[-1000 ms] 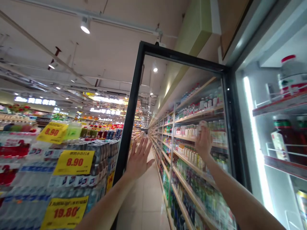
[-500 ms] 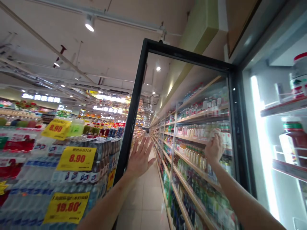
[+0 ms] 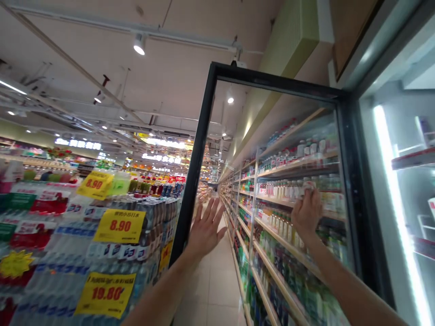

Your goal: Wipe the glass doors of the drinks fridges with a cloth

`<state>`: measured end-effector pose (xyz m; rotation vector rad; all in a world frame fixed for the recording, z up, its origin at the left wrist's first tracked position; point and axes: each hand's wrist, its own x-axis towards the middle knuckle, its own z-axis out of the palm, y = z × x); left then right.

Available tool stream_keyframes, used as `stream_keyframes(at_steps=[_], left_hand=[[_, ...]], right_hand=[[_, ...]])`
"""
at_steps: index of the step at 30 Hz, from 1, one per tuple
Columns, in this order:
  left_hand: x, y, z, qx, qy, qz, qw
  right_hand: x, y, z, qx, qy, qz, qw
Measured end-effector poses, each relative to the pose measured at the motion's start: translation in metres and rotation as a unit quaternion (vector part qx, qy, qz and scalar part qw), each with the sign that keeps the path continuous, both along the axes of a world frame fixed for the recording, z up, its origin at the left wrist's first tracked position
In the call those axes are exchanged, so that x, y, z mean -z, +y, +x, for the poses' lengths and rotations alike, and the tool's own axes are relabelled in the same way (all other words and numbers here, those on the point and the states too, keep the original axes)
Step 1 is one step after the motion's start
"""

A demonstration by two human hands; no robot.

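Note:
A glass cooler door (image 3: 272,80) with a black frame stands swung open before me. My left hand (image 3: 206,228) lies flat with fingers spread, near the frame's left side, apparently against the glass. My right hand (image 3: 307,213) is closed on a crumpled whitish cloth (image 3: 308,185) held up at the pane, over toward the hinge side. The fingers cover much of the cloth, so its full shape is hidden. Bottles on shelves show through the glass behind both hands.
At right is the lit cooler interior with a shelf (image 3: 413,158) and a bright light strip (image 3: 394,181). Stacked drink packs (image 3: 64,240) with yellow price signs (image 3: 119,225) stand on the left. A tiled aisle floor (image 3: 217,280) runs ahead beside long bottle shelves (image 3: 282,235).
The view has turned slightly left, so the door and stacks sit further right and lower. My right hand with the cloth has shifted a little on the pane; my left hand stays spread.

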<state>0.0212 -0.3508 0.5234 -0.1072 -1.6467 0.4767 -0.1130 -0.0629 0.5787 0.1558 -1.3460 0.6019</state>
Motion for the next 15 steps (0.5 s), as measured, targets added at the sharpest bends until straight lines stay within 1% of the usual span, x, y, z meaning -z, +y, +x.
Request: stream_keyframes(at_steps=[1,2,4,5,7,8,9,10,11,12,13,14,15], left_hand=[[0.0,0.0,0.0,-0.005,0.002,-0.002,1.0],[0.0,0.0,0.0,-0.011,0.005,-0.004,1.0],[0.001,0.0,-0.002,-0.017,0.013,-0.01,1.0],[0.002,-0.001,-0.004,-0.018,0.017,-0.014,1.0],[0.003,-0.001,-0.006,-0.015,0.022,-0.02,0.999],[0.003,-0.002,-0.007,-0.012,0.022,-0.021,0.999],[0.003,-0.003,-0.007,-0.008,0.021,-0.021,1.0],[0.002,-0.003,-0.005,-0.002,0.019,-0.021,1.0],[0.001,-0.005,-0.002,0.005,0.015,-0.022,1.0],[-0.001,-0.007,0.002,0.012,0.009,-0.024,1.0],[-0.003,-0.009,0.007,0.018,0.001,-0.029,0.999],[-0.005,-0.012,0.012,0.025,-0.005,-0.035,0.999],[-0.007,-0.014,0.017,0.031,-0.012,-0.038,0.999]], right_hand=[[-0.005,-0.007,0.002,-0.009,0.006,0.031,0.999],[-0.011,-0.018,0.005,-0.019,0.016,0.079,0.997],[-0.025,-0.045,0.015,-0.034,0.043,0.166,0.985],[-0.035,-0.06,0.021,-0.038,0.052,0.191,0.98],[-0.055,-0.083,0.032,-0.041,0.052,0.21,0.975],[-0.063,-0.092,0.037,-0.041,0.046,0.215,0.975],[-0.066,-0.099,0.041,-0.041,0.041,0.224,0.973],[-0.065,-0.104,0.044,-0.04,0.04,0.241,0.969],[-0.057,-0.108,0.047,-0.038,0.046,0.269,0.961],[-0.044,-0.111,0.049,-0.035,0.06,0.311,0.948],[-0.028,-0.113,0.05,-0.033,0.081,0.363,0.928],[-0.01,-0.115,0.05,-0.03,0.104,0.421,0.901],[0.004,-0.116,0.049,-0.031,0.126,0.48,0.868]])
